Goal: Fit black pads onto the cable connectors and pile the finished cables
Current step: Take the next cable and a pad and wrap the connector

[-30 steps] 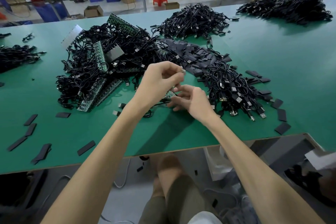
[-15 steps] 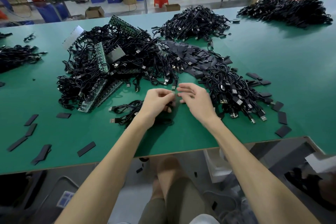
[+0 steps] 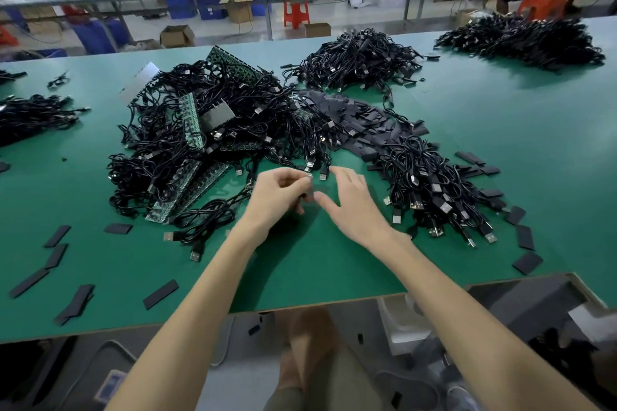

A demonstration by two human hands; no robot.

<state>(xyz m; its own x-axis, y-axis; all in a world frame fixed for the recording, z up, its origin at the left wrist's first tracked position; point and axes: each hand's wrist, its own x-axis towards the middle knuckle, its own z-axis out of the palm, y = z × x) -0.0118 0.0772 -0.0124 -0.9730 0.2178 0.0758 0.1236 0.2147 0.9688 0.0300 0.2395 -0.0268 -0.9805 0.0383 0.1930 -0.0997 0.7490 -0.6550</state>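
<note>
The left hand (image 3: 278,202) has been brought down since a second ago, from raised above the mat to level with the right hand (image 3: 352,210), low over the green table (image 3: 300,277). Nearest the front edge, loose black pads (image 3: 160,294) are seen scattered to the left. A silver connector (image 3: 307,176) is pinched in the left hand's curled fingertips, and a looped cable (image 3: 207,218) is laid on the mat just to its left. The right hand's fingers are loosely spread. A dark pad (image 3: 322,189) is glimpsed between thumb and forefinger, though whether it is gripped cannot be told. To the right, a cable pile (image 3: 434,190) is fanned out. Behind it, a pad heap (image 3: 360,123) is wedged beside a big tangle (image 3: 233,110) threaded with green boards (image 3: 190,117). Farther back, another bundle (image 3: 357,60) is spotted.
</note>
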